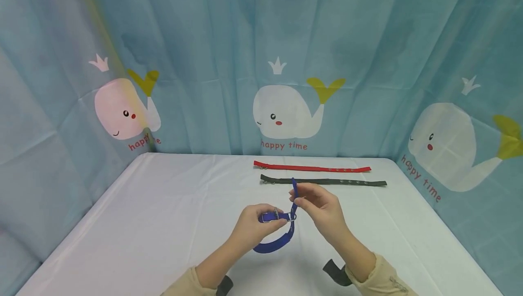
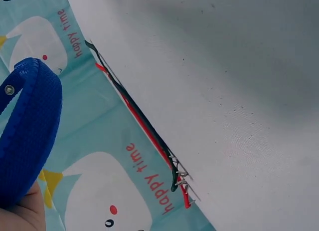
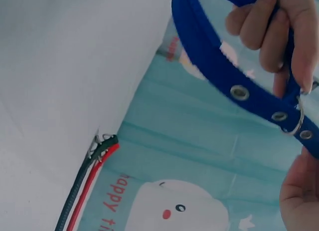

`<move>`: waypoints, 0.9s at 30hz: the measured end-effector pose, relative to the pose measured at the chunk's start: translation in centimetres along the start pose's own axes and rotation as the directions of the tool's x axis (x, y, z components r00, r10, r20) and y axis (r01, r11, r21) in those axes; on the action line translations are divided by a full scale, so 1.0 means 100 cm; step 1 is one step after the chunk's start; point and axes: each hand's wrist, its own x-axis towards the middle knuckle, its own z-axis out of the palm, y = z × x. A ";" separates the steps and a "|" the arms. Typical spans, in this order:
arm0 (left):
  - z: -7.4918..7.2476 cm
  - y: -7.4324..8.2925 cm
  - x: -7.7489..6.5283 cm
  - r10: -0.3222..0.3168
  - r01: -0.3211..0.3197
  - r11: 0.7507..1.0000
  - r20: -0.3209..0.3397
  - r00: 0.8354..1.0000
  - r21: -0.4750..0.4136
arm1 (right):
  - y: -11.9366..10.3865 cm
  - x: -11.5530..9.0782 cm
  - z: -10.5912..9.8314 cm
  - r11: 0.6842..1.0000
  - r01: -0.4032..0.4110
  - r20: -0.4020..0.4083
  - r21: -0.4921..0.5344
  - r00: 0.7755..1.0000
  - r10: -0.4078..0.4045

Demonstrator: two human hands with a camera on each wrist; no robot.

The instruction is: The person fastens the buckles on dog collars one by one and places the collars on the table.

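A blue collar (image 1: pixel 274 245) with metal eyelets is bent into a loop above the table. My left hand (image 1: pixel 255 223) grips its buckle end, where a metal buckle (image 1: pixel 269 217) and a ring (image 1: pixel 292 217) show. The strap passes through that ring. My right hand (image 1: pixel 323 207) pinches the strap's upright free end between thumb and fingers. In the right wrist view, eyelets line the blue collar (image 3: pixel 209 61) on both sides of the ring (image 3: pixel 299 118). The left wrist view shows the loop of the collar (image 2: pixel 35 121) close up, with only part of my left hand (image 2: pixel 27 213).
Toward the back of the white table (image 1: pixel 135 223) lie a red collar (image 1: pixel 310 168) and a dark green collar (image 1: pixel 327 181), stretched out roughly parallel. A blue curtain (image 1: pixel 204 60) with whale prints hangs behind and at the sides. Dark straps (image 1: pixel 337 273) show near both wrists.
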 end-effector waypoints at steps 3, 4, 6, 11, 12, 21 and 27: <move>-0.002 -0.001 -0.001 -0.008 0.008 1.000 -0.016 1.000 -0.010 | 0.001 0.000 -0.003 0.997 0.053 0.023 -0.055 0.998 -0.052; -0.003 -0.002 -0.002 -0.012 0.012 1.000 -0.023 1.000 -0.018 | 0.001 0.000 -0.004 0.994 0.087 0.040 -0.072 0.996 -0.084; -0.005 -0.003 -0.003 -0.019 0.018 0.999 -0.041 0.999 -0.029 | 0.003 0.001 -0.006 0.980 0.170 0.081 -0.103 0.983 -0.163; -0.011 -0.006 -0.005 -0.019 0.015 0.999 -0.073 0.997 -0.047 | 0.003 0.004 -0.012 0.921 0.365 0.224 -0.138 0.917 -0.330; -0.012 -0.006 -0.006 -0.014 0.011 0.999 -0.077 0.997 -0.043 | 0.002 0.005 -0.013 0.908 0.391 0.260 -0.152 0.902 -0.345; -0.011 -0.008 -0.008 0.015 -0.014 1.000 -0.050 0.999 0.022 | -0.002 0.005 -0.013 0.837 0.449 0.484 -0.312 0.833 -0.266; -0.012 -0.008 -0.009 0.085 -0.083 0.992 -0.017 0.996 0.095 | 0.000 0.004 -0.009 0.835 0.441 0.481 -0.328 0.839 -0.254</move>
